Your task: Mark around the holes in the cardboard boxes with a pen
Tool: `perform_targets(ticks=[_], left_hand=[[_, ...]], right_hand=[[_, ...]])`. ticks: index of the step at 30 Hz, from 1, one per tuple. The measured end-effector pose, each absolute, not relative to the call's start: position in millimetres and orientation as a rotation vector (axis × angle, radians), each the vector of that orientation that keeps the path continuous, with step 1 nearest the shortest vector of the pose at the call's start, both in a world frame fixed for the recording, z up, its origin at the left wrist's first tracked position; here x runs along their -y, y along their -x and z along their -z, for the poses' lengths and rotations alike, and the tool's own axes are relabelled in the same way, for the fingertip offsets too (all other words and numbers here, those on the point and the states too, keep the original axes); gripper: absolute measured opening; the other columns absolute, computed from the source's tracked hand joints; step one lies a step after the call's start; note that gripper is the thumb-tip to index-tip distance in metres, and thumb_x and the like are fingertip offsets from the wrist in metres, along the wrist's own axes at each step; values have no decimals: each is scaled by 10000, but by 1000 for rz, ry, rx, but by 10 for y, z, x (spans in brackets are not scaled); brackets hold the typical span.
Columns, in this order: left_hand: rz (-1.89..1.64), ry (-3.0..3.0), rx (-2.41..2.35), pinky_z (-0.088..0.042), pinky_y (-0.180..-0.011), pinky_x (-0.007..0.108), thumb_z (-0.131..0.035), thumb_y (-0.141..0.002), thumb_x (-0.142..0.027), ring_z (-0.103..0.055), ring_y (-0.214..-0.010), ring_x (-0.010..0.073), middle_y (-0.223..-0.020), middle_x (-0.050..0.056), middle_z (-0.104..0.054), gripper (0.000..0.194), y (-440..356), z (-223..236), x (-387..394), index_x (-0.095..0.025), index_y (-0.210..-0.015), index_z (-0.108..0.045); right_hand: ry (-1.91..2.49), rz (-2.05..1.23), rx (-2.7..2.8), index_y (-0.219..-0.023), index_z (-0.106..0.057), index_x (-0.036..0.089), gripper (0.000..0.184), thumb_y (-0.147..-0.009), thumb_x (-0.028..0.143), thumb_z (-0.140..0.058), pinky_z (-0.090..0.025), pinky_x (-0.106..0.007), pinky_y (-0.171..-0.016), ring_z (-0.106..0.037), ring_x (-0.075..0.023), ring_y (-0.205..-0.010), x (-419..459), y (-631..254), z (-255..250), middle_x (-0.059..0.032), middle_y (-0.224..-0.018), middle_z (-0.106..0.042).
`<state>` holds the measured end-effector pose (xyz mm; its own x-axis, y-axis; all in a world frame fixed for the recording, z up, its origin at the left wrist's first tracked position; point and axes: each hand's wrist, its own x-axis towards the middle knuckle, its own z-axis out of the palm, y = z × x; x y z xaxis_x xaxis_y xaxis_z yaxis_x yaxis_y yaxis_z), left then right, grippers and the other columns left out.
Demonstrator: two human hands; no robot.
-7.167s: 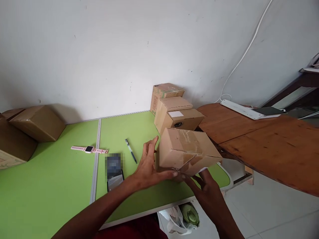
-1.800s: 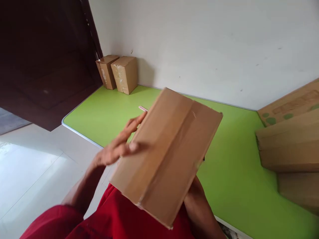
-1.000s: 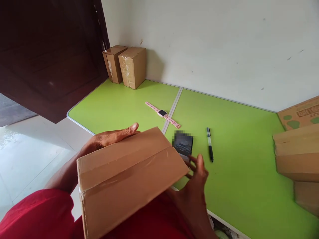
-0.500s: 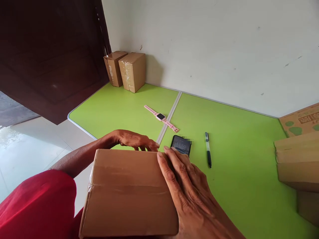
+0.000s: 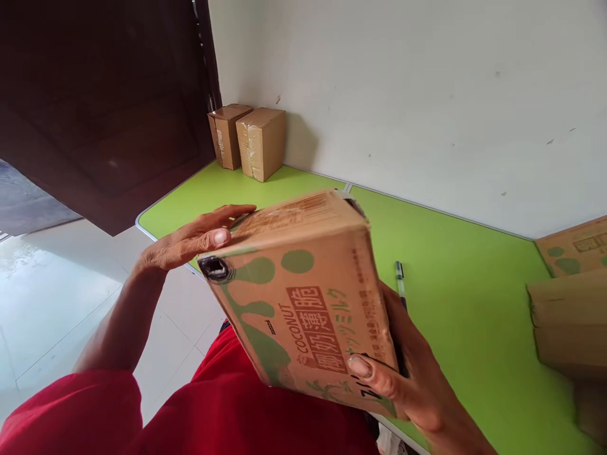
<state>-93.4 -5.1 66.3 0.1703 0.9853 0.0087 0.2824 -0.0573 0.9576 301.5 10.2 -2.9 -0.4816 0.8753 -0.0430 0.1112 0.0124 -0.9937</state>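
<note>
A cardboard box (image 5: 303, 303) printed with green blots, "COCONUT" and Chinese characters is held up and tilted in front of me, its printed face toward me. One corner carries a dark, worn hole. My left hand (image 5: 194, 237) grips the box at its upper left corner, thumb on the edge and fingers over the top. Around the lower right side wraps my right hand (image 5: 408, 373), its thumb pressed on the printed face and the other fingers hidden behind. Right of the box, a pen (image 5: 399, 278) lies partly covered on the green table (image 5: 465, 303).
Two brown boxes, one darker (image 5: 227, 136) and one lighter (image 5: 263, 145), stand at the table's far left corner against the wall (image 5: 403, 95). More cardboard boxes (image 5: 569, 316) are at the right edge. A dark door (image 5: 104, 114) is at the left.
The box has been raised and turned, so its printed face now shows instead of the plain one. My left hand has come onto its upper left corner. The watch and phone are now hidden.
</note>
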Motion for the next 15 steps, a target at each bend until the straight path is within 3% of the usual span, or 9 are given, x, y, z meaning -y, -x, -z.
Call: perform_targets(ticks=[3, 7, 12, 15], left_hand=[[-975, -1529, -1258, -551, -1288, 616, -751, -875, -956, -563, -1640, 502, -1745, 163, -635, 1027, 932, -852, 29, -297, -1661, -698], [-806, -1645, -1264, -484, -1337, 646, -723, -904, -953, -608, -1603, 496, -1677, 185, -697, 960, 990, -846, -175, -254, -1559, -785], [-714, -1606, -994, -461, -1330, 664, -678, -894, -986, -539, -1644, 537, -1748, 208, -625, 1089, 976, -570, -395, -226, -1674, -671], [-780, -1628, -988, -418, -1345, 669, -795, -866, -887, -504, -1650, 555, -1771, 170, -602, 1058, 859, -441, -396, -279, -1715, -624]], right_hand=[[1014, -1808, 1434, -1851, -287, 397, 1139, -920, 675, -882, -638, -614, -1191, -642, -450, -1556, 36, -2766, 38, -128, -1726, -624], [1018, -1850, 1410, -1860, -270, 384, 1103, -963, 681, -840, -600, -629, -1239, -608, -429, -1600, 199, -2627, 193, -127, -1772, -586], [1125, -1940, 1136, -1817, -410, 360, 1021, -960, 713, -838, -541, -605, -1302, -604, -431, -1602, 330, -2674, 395, -110, -1687, -684], [1102, -1957, 1064, -1793, -472, 352, 1010, -934, 723, -849, -575, -599, -1266, -653, -458, -1545, 394, -2694, 483, -108, -1626, -736]])
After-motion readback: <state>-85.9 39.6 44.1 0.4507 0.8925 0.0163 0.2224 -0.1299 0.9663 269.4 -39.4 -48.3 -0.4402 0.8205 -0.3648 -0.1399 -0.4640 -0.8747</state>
